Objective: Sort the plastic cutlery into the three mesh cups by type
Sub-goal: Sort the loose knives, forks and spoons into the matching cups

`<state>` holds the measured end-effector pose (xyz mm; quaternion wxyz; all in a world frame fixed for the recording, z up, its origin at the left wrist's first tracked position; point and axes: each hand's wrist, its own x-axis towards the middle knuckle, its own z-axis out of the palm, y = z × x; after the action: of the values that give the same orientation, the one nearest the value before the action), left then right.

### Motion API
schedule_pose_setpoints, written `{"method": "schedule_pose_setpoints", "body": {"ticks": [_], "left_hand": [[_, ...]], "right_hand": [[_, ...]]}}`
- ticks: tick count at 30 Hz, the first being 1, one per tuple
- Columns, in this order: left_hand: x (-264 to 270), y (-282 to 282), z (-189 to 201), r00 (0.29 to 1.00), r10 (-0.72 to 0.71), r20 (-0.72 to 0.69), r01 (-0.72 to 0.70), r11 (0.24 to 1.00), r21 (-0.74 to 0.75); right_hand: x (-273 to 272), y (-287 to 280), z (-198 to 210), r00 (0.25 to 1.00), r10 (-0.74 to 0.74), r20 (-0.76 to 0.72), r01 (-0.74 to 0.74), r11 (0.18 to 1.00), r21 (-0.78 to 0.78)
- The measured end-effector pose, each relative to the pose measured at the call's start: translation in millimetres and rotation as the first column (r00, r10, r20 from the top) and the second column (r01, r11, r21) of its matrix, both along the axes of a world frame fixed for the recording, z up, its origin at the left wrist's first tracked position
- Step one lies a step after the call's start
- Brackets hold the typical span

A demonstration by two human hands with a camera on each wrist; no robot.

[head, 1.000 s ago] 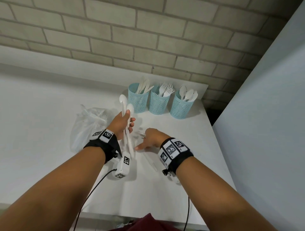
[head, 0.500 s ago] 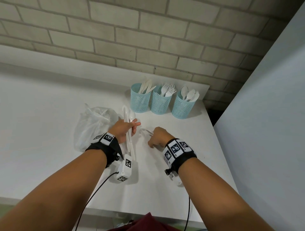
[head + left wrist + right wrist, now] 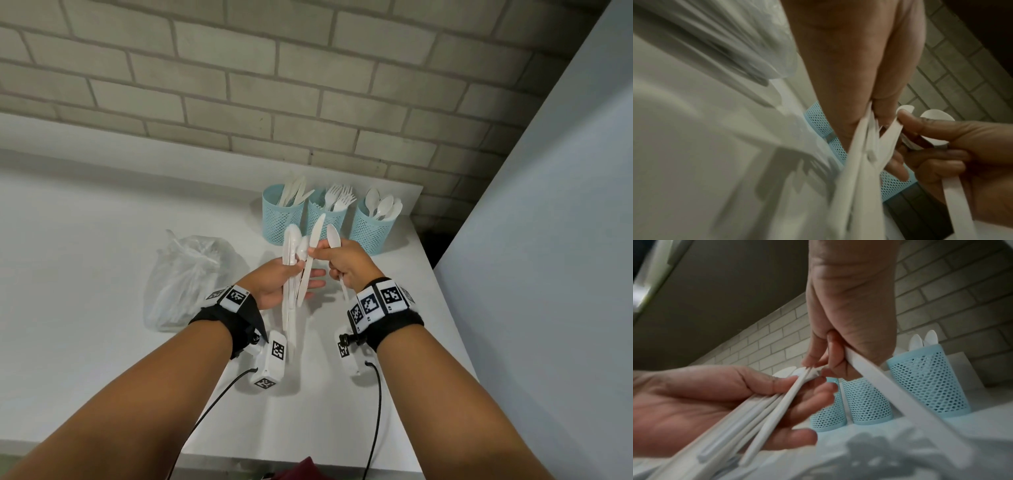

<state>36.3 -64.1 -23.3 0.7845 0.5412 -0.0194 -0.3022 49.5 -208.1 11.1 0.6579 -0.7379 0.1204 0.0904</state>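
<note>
My left hand [image 3: 299, 275] grips a bundle of white cutlery [image 3: 291, 260], spoons and a knife [image 3: 315, 233], held upright above the table. My right hand [image 3: 330, 258] holds a white spoon [image 3: 333, 236] in its curled fingers, handle pointing down. Its thumb and forefinger pinch a piece in the bundle, as the right wrist view shows [image 3: 809, 368]. Three blue mesh cups stand behind: knives in the left cup [image 3: 282, 219], forks in the middle cup [image 3: 329, 214], spoons in the right cup [image 3: 371, 228]. In the left wrist view the bundle [image 3: 859, 154] crosses in front of the cups.
A crumpled clear plastic bag [image 3: 185, 274] lies on the white table [image 3: 85, 274] left of my hands. A brick wall [image 3: 308, 85] runs behind the cups. The table's right edge drops off beside the spoon cup, next to a pale panel [image 3: 548, 274].
My right hand has lifted off the table with a spoon and come up to the bundle. My left hand has raised the bundle toward the cups.
</note>
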Motion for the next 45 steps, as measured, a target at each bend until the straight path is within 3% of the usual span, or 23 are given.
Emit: {"method": "schedule_pose_setpoints", "body": {"ticks": [5,11,15,21,26,34,45], "left_hand": [[4.1,-3.6,3.7,0.997,0.074,0.015,-0.074,0.997,0.031],[7.3,-3.2,2.5,0.998,0.064,-0.004,-0.064,0.997,-0.039],[8.9,-3.5,3.4,0.998,0.059,-0.021,-0.060,0.997,-0.040],[11.8,-5.2,3.4,0.997,0.068,-0.024,-0.069,0.998,-0.010],[13.2,-7.1,5.3,0.995,0.088,-0.052,-0.092,0.994,-0.061],[18.8,-11.0,10.2,0.984,0.175,0.034,-0.173,0.984,-0.037],[21.1,-9.3,7.9,0.971,0.231,0.054,-0.234,0.970,0.065]], "right_hand": [[5.0,-6.3,-2.8,0.999,-0.053,-0.001,0.053,0.992,0.113],[15.9,-9.2,-1.2,0.966,-0.257,-0.009,0.253,0.945,0.209],[19.6,-11.1,-2.2,0.984,-0.176,-0.013,0.177,0.977,0.122],[19.3,-9.8,-8.6,0.998,-0.040,-0.057,0.051,0.976,0.214],[26.0,-7.0,-9.5,0.987,-0.153,-0.040,0.158,0.957,0.242],[29.3,0.7,-4.7,0.952,-0.303,0.031,0.283,0.918,0.279],[34.0,-0.5,0.5,0.956,-0.275,0.103,0.203,0.874,0.442]]}}
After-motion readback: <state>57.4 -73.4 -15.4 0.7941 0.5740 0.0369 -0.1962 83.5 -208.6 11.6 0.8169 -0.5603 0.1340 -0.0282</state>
